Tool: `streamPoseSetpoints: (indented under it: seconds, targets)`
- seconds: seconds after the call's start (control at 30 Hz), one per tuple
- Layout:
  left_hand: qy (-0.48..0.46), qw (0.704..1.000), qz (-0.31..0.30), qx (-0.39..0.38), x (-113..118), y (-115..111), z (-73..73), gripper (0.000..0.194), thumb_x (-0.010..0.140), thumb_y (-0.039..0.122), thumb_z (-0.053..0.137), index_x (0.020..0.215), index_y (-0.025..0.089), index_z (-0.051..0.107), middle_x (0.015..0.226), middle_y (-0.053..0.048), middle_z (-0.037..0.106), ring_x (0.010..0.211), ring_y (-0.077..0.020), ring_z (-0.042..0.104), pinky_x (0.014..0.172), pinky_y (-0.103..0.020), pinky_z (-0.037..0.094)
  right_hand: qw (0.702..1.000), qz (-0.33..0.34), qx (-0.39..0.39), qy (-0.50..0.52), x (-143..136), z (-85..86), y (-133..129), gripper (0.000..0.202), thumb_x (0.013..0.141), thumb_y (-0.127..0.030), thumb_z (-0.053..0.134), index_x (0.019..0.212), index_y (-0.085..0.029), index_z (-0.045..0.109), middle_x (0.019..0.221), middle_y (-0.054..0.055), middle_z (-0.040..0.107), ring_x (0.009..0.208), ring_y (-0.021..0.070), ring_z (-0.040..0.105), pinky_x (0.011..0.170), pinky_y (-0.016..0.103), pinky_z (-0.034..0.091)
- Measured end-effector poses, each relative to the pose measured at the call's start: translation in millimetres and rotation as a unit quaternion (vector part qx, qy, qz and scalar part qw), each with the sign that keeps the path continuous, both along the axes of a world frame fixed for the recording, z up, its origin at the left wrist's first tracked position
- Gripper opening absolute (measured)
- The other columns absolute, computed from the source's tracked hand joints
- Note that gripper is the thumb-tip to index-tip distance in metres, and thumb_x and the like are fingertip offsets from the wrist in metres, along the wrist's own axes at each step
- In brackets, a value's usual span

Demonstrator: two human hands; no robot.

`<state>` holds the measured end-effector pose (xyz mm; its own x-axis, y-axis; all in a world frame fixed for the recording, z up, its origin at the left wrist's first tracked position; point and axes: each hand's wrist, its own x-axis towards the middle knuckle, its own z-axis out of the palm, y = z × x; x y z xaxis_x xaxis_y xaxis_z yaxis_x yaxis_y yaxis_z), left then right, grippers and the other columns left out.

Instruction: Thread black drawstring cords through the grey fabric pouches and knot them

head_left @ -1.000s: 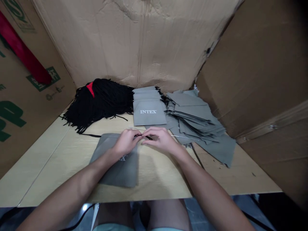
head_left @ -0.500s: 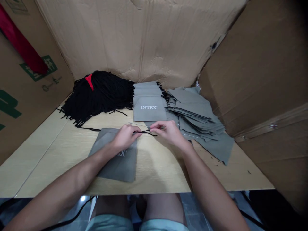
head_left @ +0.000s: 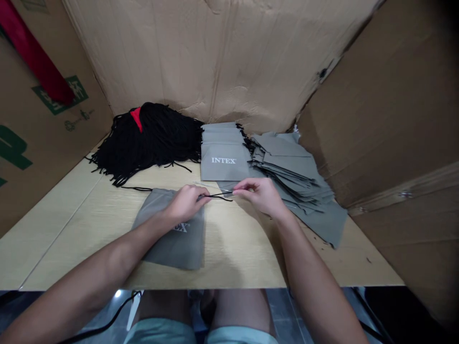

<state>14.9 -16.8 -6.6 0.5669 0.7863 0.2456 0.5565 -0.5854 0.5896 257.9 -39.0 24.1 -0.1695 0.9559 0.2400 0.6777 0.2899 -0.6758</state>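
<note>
A grey drawstring pouch (head_left: 175,251) with white lettering lies flat on the table, partly covered by my left hand and forearm. My left hand (head_left: 187,201) is closed in a pinch on the black cord (head_left: 218,195) by the pouch's upper right corner. To its right, my right hand (head_left: 260,195) pinches the same cord, which stretches fairly straight between the two hands. One loose cord end hangs just below that stretch. More black cord pokes out at the pouch's upper left. A thin metal rod (head_left: 206,185) shows just behind the hands.
A heap of black cords (head_left: 158,141) with a red band lies at the back left. Beside it sits a stack of grey pouches (head_left: 224,169). Loose grey pouches (head_left: 304,177) spread to the right. Cardboard walls (head_left: 179,57) enclose the wooden table (head_left: 82,239).
My right hand has moved slightly right, away from my left hand, and the cord between them is longer. The cord at the pouch's upper left now shows a shorter tail.
</note>
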Motion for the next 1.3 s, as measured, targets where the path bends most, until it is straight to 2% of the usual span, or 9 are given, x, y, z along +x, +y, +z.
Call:
streamPoseSetpoints:
  seconds: [0.17,0.33,0.43,0.57,0.7,0.87,1.03,1.2,1.3]
  targets:
    - [-0.014,0.998,-0.039,0.039,-1,1,-3.4,0.019,0.092,0.029,0.054,0.09,0.018,0.069,0.093,-0.005,0.072,0.091,-0.0196,0.064,0.086,-0.03,0.046,0.999,0.032,-0.01,0.012,-9,-1.2,0,0.02,0.082,-0.038,0.066,0.082,-0.019,0.075,0.08,0.003,0.075,0.07,0.0163,0.066,0.065,0.026,0.047]
    - [-0.033,0.997,-0.056,0.045,1,0,-7.3,0.019,0.093,0.032,0.052,0.096,0.019,0.065,0.099,-0.006,0.068,0.095,-0.0198,0.062,0.089,-0.032,0.046,0.998,0.009,-0.016,0.053,-12,-3.5,0,0.033,0.093,-0.042,0.049,0.1,-0.017,0.069,0.089,0.007,0.076,0.066,0.0153,0.065,0.062,0.026,0.048]
    - [-0.033,0.996,-0.066,0.046,2,-1,-8.8,0.018,0.091,0.032,0.055,0.101,0.018,0.061,0.104,-0.007,0.066,0.099,-0.0214,0.06,0.091,-0.034,0.046,0.994,0.05,-0.059,0.082,-19,-8.6,-1,0.029,0.088,-0.04,0.058,0.104,-0.017,0.066,0.094,0.008,0.076,0.078,0.0182,0.07,0.07,0.029,0.053]
    - [0.0,0.997,-0.061,0.054,4,-3,-9.0,0.025,0.086,0.034,0.061,0.106,0.019,0.058,0.104,-0.008,0.064,0.101,-0.0254,0.055,0.091,-0.039,0.043,0.987,0.114,-0.081,0.077,-33,-18.1,-3,0.03,0.074,-0.026,0.075,0.102,-0.02,0.067,0.098,0.007,0.075,0.092,0.0208,0.071,0.082,0.031,0.055]
    - [0.02,0.997,-0.062,0.045,3,-4,-6.6,0.033,0.086,0.04,0.059,0.11,0.019,0.055,0.11,-0.01,0.06,0.105,-0.0273,0.05,0.093,-0.041,0.041,0.993,0.089,-0.059,0.045,-38,-23.7,-2,0.024,0.073,-0.018,0.073,0.096,-0.02,0.067,0.087,0.004,0.075,0.08,0.0174,0.072,0.076,0.028,0.055]
    - [0.044,0.997,-0.052,0.047,0,-2,-5.5,0.026,0.09,0.039,0.053,0.107,0.019,0.054,0.107,-0.009,0.059,0.103,-0.0263,0.049,0.091,-0.041,0.04,0.995,0.093,-0.045,0.011,-32,-25.4,0,0.016,0.076,-0.021,0.069,0.091,-0.018,0.069,0.079,0.002,0.073,0.069,0.014,0.068,0.067,0.024,0.052]
    - [0.084,0.994,-0.037,0.064,-1,1,-7.9,0.021,0.092,0.038,0.051,0.098,0.019,0.057,0.103,-0.008,0.06,0.1,-0.0257,0.049,0.089,-0.039,0.04,0.993,0.092,-0.058,0.046,-24,-22.2,2,0.015,0.074,-0.024,0.072,0.087,-0.018,0.071,0.08,0.005,0.074,0.071,0.0155,0.068,0.068,0.027,0.054]
    - [0.092,0.993,-0.021,0.07,0,3,-11.4,0.02,0.092,0.037,0.05,0.097,0.019,0.058,0.099,-0.008,0.06,0.097,-0.0255,0.049,0.087,-0.039,0.04,0.99,0.055,-0.089,0.095,-18,-13.3,3,0.02,0.066,-0.024,0.078,0.082,-0.017,0.07,0.073,0.005,0.074,0.07,0.0178,0.07,0.068,0.029,0.054]
    - [0.083,0.994,-0.016,0.073,-1,4,-13.4,0.017,0.092,0.035,0.051,0.096,0.02,0.059,0.098,-0.007,0.06,0.097,-0.0248,0.049,0.087,-0.039,0.039,0.987,0.031,-0.118,0.102,-13,-10.1,3,0.021,0.065,-0.025,0.078,0.082,-0.017,0.07,0.071,0.005,0.074,0.067,0.0185,0.07,0.065,0.029,0.054]
